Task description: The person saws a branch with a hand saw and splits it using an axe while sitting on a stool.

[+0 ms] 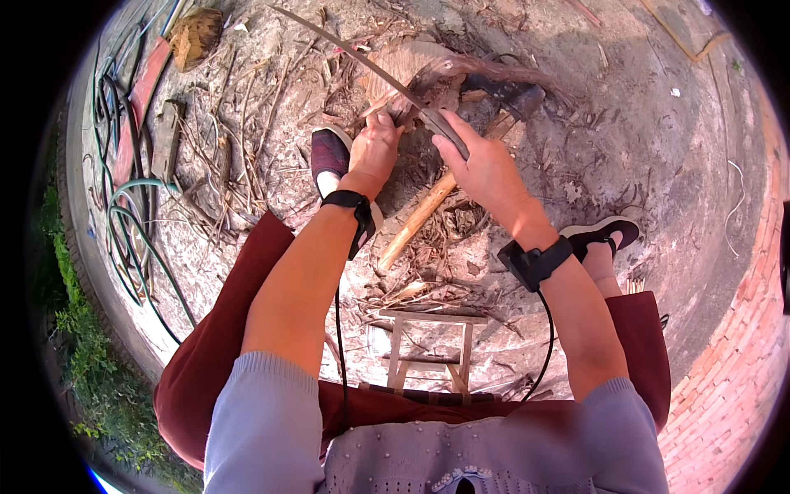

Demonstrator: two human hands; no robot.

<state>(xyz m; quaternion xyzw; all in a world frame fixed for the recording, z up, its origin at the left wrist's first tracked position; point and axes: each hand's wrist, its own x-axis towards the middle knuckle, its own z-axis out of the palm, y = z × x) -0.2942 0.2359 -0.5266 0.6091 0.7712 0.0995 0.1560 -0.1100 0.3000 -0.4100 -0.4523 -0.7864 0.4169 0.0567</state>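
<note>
Bare concrete ground [625,107] outdoors, sunlit, littered with dry twigs and fibre scraps; brick paving [732,370] curves along right rim, grass strip [82,354] along left. Coiled green and black hoses [132,239] lie left, near a flat wooden plank [164,136]. Person seated, dark red trousers [222,329], grey sweater, dark shoes; left shoe [329,152] just beside left hand, right shoe [605,232] well right. Small wooden stool [428,350] stands between the knees. Long wooden handle [420,212] runs diagonally up to a dark metal tool head [514,95] near the hands. Pale dry palm frond base [403,70] lies on ground ahead. Long thin curved strip [370,66] arcs from upper left down to the hands. Left hand [374,148] fisted tight around brown fibre bundle [461,67] at its near end. Right hand [485,169] fingers curled, pinching the strip's lower end. Black wrist bands [535,262] with cables on both wrists.
</note>
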